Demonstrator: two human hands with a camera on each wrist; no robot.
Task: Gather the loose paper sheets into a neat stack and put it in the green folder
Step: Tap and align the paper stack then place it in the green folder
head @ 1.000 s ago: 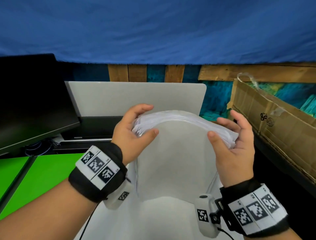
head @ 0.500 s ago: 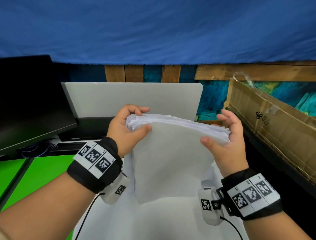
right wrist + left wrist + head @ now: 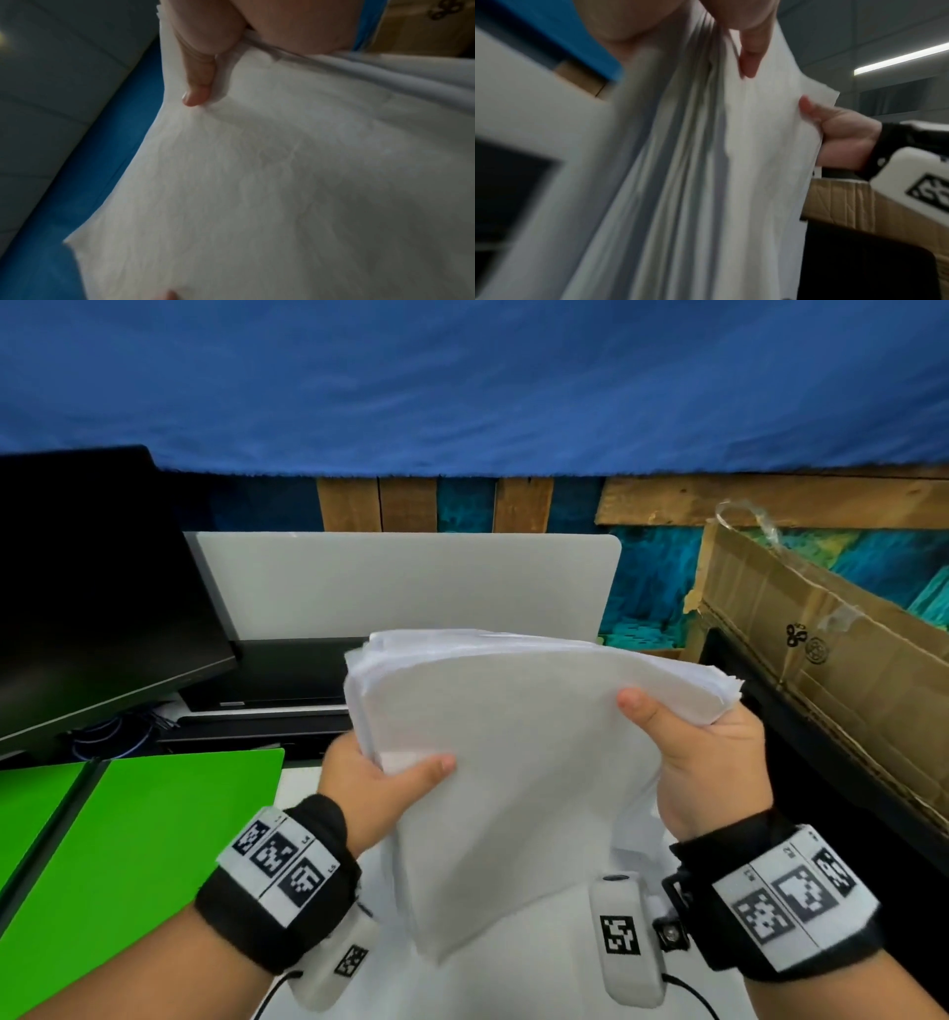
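Observation:
A thick stack of white paper sheets (image 3: 518, 762) (image 3: 731, 162) (image 3: 282, 172) hangs upright in the air above the white table, its top edge arched. My left hand (image 3: 380, 778) pinches its left edge lower down, thumb on the near face. My right hand (image 3: 703, 752) (image 3: 839, 132) grips the upper right corner, thumb in front, fingers hidden behind the sheets. The open green folder (image 3: 128, 855) lies flat at the left on the table, apart from both hands.
A black monitor (image 3: 97, 588) stands at the far left. A grey panel (image 3: 405, 582) and a black device (image 3: 287, 675) sit behind the paper. A cardboard box (image 3: 832, 660) stands at the right. Bare white table (image 3: 513, 983) lies under the stack.
My left hand has slid from the top left corner down the left edge. The stack has tilted, its lower corner swinging toward me, and the folder shows more.

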